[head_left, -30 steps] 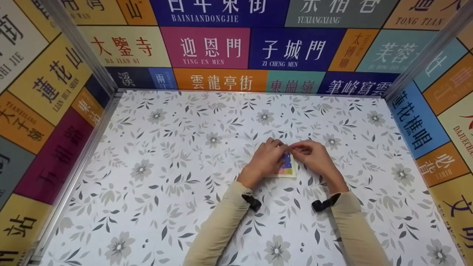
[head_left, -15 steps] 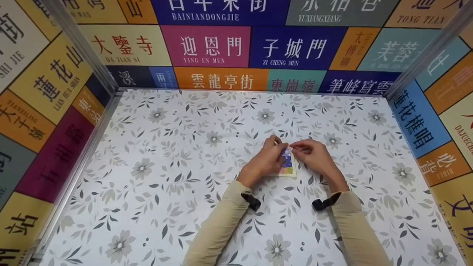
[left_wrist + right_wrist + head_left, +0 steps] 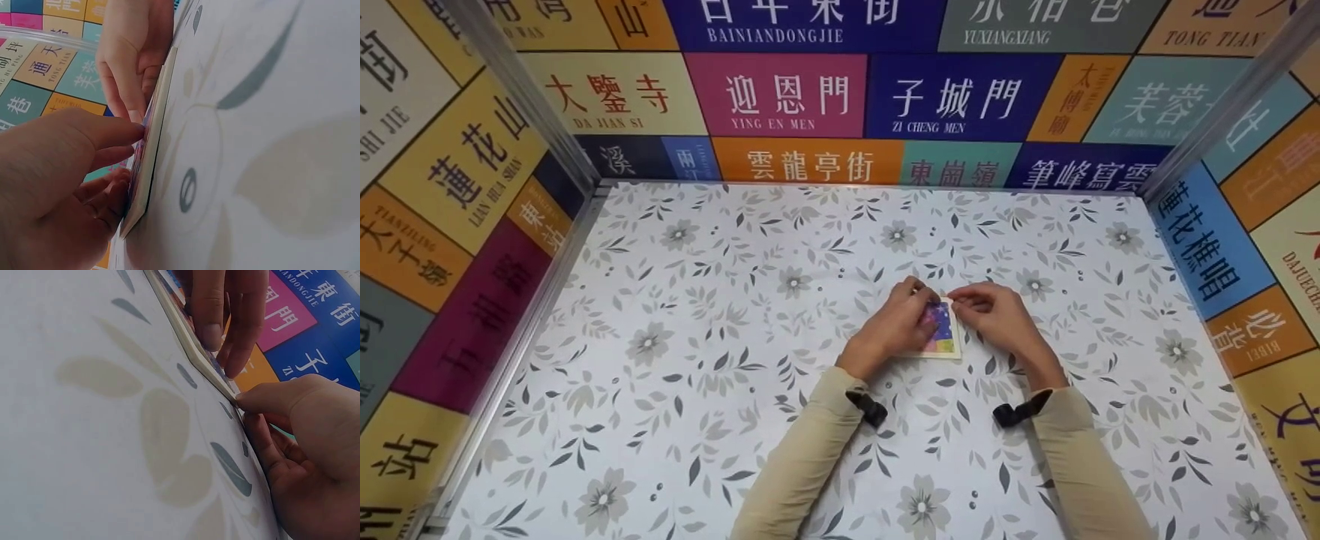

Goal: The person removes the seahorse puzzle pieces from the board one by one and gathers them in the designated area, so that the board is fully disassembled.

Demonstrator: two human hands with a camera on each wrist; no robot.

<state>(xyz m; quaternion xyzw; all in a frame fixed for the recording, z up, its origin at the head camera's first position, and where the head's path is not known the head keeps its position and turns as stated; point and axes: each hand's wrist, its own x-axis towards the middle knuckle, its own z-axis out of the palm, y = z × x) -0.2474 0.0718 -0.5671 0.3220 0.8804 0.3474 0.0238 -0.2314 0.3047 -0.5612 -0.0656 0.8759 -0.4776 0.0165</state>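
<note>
A small flat picture board (image 3: 943,330) with a cream border and a purple, pink and yellow-green face lies on the table, right of centre in the head view. My left hand (image 3: 894,322) covers its left part, fingertips and thumb touching the printed face. At the board's far right corner, my right hand (image 3: 994,315) pinches the edge between thumb and bent forefinger. Seen edge-on in the left wrist view, the board (image 3: 149,166) looks thin and lies flat. In the right wrist view, the right thumb (image 3: 261,398) meets the corner. The left palm hides much of the face.
A white tabletop (image 3: 720,450) with a grey flower-and-leaf print surrounds the hands. Panels with coloured signs (image 3: 791,97) stand along the back and both sides. A dark wrist camera (image 3: 870,409) sits on the left wrist, another camera (image 3: 1016,412) on the right.
My left fingers have shifted slightly back and left across the board, baring more of its upper right part. The right hand and the board stay almost still.
</note>
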